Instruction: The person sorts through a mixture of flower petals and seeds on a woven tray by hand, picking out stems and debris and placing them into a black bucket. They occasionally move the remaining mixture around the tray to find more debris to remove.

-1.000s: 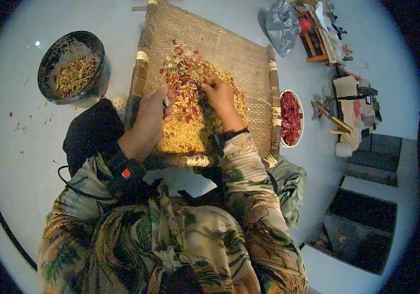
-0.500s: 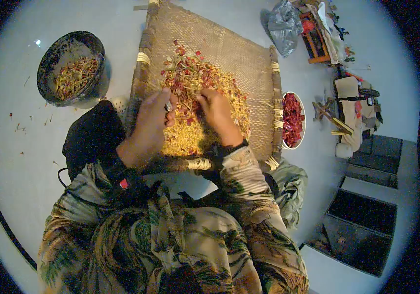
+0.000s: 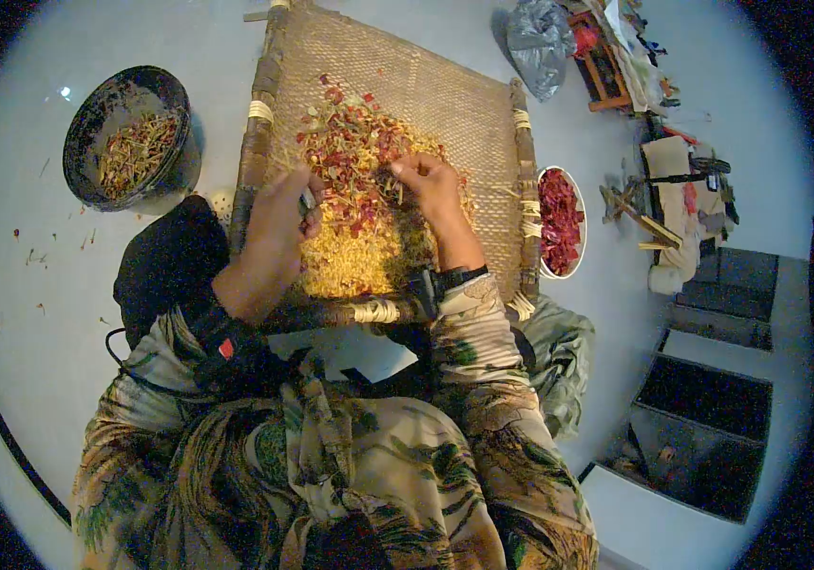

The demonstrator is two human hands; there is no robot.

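Observation:
A woven tray with a wooden frame (image 3: 464, 104) lies before me, bearing a heap of yellow seeds (image 3: 345, 261) mixed with red chili pieces and stems (image 3: 359, 152). Over the heap's left side, my left hand (image 3: 274, 233) is closed, and a small greyish thing shows between its fingers, too small to name. Thin pale stems stick up near its fingertips. Across from it, my right hand (image 3: 437, 195) pinches thumb and forefinger together just above the heap's right part; what sits in the pinch is hard to make out.
On the floor at left stands a black bucket (image 3: 79, 176) holding stems, with loose bits scattered below it. Right of the tray is a white bowl (image 3: 581, 237) of red chili pieces (image 3: 559, 218). A grey plastic bag (image 3: 535, 47) and a wooden crate (image 3: 602, 76) are farther right.
The hands have moved slightly apart, the left one leftward and the right one a little right and up. The whole view has shifted slightly.

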